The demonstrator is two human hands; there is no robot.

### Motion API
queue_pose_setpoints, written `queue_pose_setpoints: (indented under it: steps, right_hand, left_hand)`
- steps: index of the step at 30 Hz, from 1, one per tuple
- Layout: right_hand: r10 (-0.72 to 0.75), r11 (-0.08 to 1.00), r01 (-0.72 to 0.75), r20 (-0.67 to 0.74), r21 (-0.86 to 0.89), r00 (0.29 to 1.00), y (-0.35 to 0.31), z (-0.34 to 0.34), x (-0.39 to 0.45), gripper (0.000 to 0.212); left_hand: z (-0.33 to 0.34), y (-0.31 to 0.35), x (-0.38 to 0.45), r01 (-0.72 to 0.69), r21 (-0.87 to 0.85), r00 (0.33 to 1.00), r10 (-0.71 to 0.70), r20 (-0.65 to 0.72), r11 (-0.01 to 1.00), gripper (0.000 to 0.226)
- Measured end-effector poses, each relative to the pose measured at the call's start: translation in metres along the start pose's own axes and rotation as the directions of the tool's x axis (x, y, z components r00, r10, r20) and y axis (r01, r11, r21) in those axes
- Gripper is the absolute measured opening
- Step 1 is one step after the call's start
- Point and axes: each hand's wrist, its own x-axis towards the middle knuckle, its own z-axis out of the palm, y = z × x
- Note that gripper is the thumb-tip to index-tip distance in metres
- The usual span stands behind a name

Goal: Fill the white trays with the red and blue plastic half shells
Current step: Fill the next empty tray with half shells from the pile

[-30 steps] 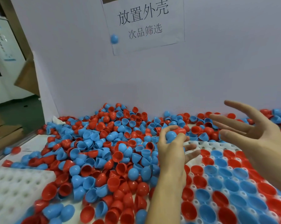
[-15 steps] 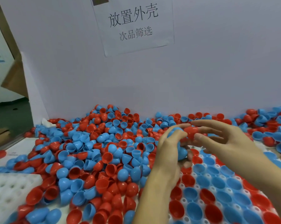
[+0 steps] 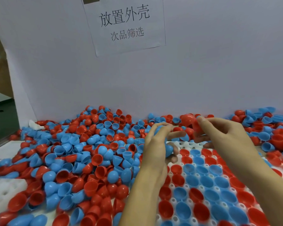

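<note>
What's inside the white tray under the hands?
Red and blue shells sit open side up in the tray's cups; a few far cups look empty. The arms hide some cups.

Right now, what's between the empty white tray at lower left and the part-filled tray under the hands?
Head view: a loose heap of red and blue half shells covers the stretch between the empty tray and the part-filled tray; no bare surface shows there.

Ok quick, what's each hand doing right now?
Left hand: closed round blue half shells.
Right hand: pinching a red half shell at its fingertips.
</note>
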Motion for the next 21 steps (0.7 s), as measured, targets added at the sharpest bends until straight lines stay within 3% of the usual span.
queue_pose_setpoints:
  steps: [4,11,16,21]
  right_hand:
    - [0.101,0.994,-0.103,0.046,0.023,0.994,-0.002,0.006,-0.002,0.038]
    - [0.135,0.991,-0.133,0.162,-0.02,0.978,-0.006,0.018,-0.007,0.055]
    - [0.283,0.92,-0.34,0.269,0.197,0.921,-0.009,0.022,-0.008,0.052]
    - [0.342,0.845,-0.443,0.333,0.3,0.879,-0.01,0.023,-0.009,0.052]
  left_hand:
    - [0.001,-0.001,-0.002,-0.019,0.037,1.0,0.018,0.023,0.999,0.014]
    - [0.002,-0.001,-0.004,-0.138,0.058,0.99,0.138,0.005,0.989,0.018]
    - [-0.003,0.004,-0.009,-0.131,0.009,0.971,0.127,0.204,0.991,0.023]
    - [-0.002,0.004,-0.01,-0.16,0.016,0.963,0.152,0.224,0.987,0.032]
